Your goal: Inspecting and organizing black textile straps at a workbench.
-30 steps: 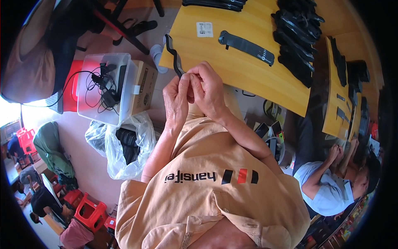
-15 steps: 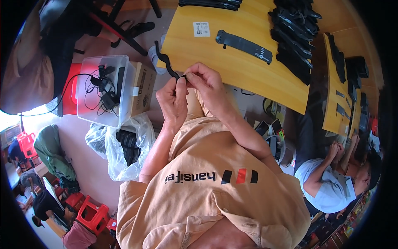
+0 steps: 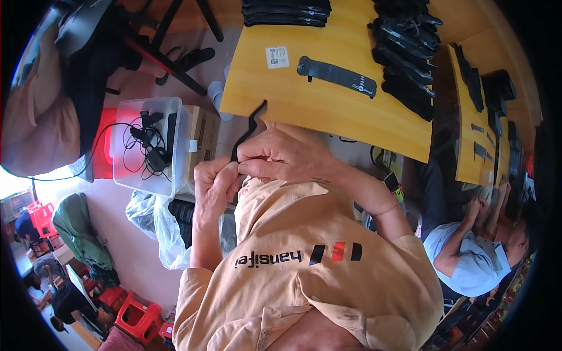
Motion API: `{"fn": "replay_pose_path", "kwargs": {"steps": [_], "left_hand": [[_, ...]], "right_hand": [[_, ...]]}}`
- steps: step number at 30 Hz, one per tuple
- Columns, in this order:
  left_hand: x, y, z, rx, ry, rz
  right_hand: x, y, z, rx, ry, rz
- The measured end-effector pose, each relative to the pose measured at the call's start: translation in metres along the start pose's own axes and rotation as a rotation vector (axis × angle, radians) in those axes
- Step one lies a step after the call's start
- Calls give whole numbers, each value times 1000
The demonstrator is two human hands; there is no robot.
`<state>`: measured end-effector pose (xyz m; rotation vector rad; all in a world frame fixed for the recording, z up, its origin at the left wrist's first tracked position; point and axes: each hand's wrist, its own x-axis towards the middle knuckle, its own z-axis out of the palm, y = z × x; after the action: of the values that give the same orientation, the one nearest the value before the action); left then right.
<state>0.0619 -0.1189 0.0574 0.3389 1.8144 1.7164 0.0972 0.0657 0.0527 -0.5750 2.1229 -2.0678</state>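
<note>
Close in front of my body, a narrow, wavy black strap (image 3: pixel 251 127) is pinched between both hands, its free end pointing up towards the table edge. My left hand (image 3: pixel 213 182) grips the lower end with thumb and fingers. Pressed right beside it, my right hand (image 3: pixel 280 155) has its fingers bent around the same strap. The held end is hidden by the fingers. Beyond them, on the yellow table (image 3: pixel 252 76), lies a flat dark band (image 3: pixel 338 77) with printed marks and rounded ends. A white label (image 3: pixel 277 57) is to its left.
Folded black items (image 3: pixel 287 13) and a pile of black pouches (image 3: pixel 404 55) occupy the table. At left stand a clear bin (image 3: pixel 121 140) of cables and a plastic bag (image 3: pixel 170 237). Other people sit at left and right, one in a light blue shirt (image 3: pixel 468 263).
Both hands have come down and left, nearer my body, bringing the strap along. Its free end has swung from the upper left to the upper right. The right hand now lies flatter across it.
</note>
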Motion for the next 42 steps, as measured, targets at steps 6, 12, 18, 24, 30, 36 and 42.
{"fn": "replay_pose_path", "kwargs": {"steps": [6, 12, 18, 24, 30, 36, 42], "left_hand": [[-5, 0, 17, -340, -2, 18], [2, -17, -20, -744, 98, -275], [-7, -23, -77, -1039, -259, -324], [-20, -17, -138, -1133, -4, -7], [23, -10, -52, -797, -23, -63], [82, -47, 30, -595, 153, -96], [108, -103, 38, -394, -41, -393]], "right_hand": [[-13, -3, 24, 591, 260, 230], [-47, 8, -34, 1417, 884, 201], [-131, -3, -125, 1538, 924, -277], [-202, -58, -154, 1124, 1045, -639], [-195, -96, -126, 743, 851, -371], [-182, -118, -90, -703, 919, 119], [-184, -114, -89, -988, 1054, 237]]}}
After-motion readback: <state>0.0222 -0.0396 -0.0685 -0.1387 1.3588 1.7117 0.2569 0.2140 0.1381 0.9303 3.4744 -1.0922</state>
